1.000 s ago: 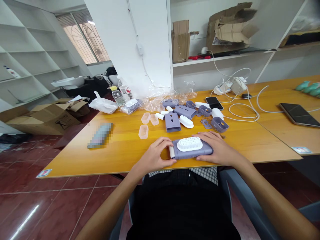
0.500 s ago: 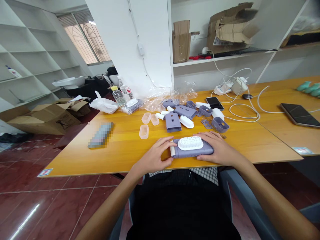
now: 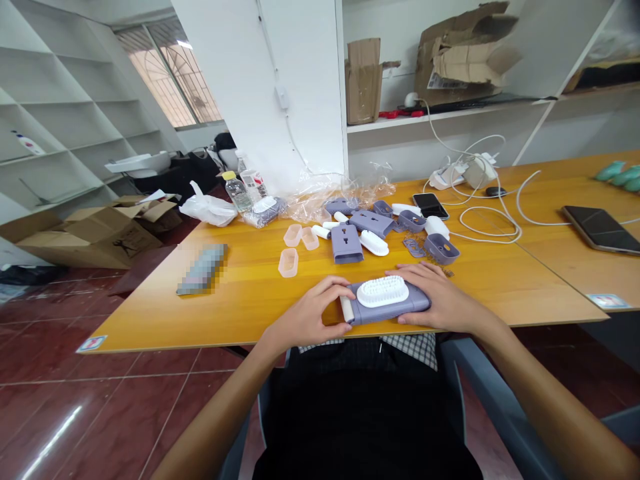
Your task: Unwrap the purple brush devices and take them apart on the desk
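A purple rectangular case (image 3: pixel 389 308) with a white bristled brush head (image 3: pixel 383 291) on top and a white roller (image 3: pixel 346 309) at its left end lies near the front edge of the wooden table (image 3: pixel 240 300). My left hand (image 3: pixel 310 315) pinches the case's left end by the roller. My right hand (image 3: pixel 440 299) is cupped round the right end.
Behind lie several loose purple cases (image 3: pixel 346 243), purple trays (image 3: pixel 440 249), white pieces (image 3: pixel 374 243) and clear pink caps (image 3: pixel 288 263). A blurred flat thing (image 3: pixel 202 269) lies at the left, a phone (image 3: pixel 429 206) and white cables (image 3: pixel 487 220) at the right, plastic bags and a bottle (image 3: pixel 236 191) at the back.
Both hands stay on the case. My left fingers have closed a little tighter round the roller end, and the case has tipped up slightly.
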{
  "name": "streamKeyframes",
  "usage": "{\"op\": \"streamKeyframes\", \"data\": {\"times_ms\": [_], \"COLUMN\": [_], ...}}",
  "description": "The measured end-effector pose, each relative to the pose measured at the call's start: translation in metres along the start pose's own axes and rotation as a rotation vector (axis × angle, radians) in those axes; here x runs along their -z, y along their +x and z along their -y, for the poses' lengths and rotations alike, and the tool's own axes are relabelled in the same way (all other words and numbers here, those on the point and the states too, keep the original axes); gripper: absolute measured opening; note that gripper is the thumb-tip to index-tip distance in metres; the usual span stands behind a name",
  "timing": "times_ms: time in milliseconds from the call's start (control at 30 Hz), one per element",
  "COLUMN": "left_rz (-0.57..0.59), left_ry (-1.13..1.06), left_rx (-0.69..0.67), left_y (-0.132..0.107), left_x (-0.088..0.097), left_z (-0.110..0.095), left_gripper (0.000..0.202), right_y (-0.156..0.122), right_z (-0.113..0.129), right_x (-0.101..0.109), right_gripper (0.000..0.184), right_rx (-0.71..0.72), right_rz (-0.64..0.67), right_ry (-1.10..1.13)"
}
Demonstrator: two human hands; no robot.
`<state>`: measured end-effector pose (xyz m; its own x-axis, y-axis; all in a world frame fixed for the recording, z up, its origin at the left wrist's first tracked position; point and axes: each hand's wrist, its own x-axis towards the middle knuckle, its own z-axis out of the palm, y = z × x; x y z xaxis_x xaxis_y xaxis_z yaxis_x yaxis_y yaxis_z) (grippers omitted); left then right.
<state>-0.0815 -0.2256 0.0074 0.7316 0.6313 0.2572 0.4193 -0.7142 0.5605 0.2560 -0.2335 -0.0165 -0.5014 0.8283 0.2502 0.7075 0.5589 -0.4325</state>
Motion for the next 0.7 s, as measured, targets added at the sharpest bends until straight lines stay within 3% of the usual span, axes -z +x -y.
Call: {"op": "streamKeyframes", "data": {"times_ms": [333,700], "left_rz": [0.011,-0.024], "left_ry": [-0.02,0.05], "left_rx": [0.034,-0.04], "left_y": [-0.0015,-0.0055], "left_x": [-0.0007,-0.0033], "left_z": [0.0071,0.0056], "left_gripper": [0.044,0.042], "right_y": [-0.0007,0.0007], "right_z": [-0.0028,-0.0005], "right_x": [-0.0013,-0.0002], "right_gripper": [0.08,0.081], "right_rx": [0.0,0.011], "right_rz": [-0.005,0.016], "right_ry": [0.011,0.001]}}
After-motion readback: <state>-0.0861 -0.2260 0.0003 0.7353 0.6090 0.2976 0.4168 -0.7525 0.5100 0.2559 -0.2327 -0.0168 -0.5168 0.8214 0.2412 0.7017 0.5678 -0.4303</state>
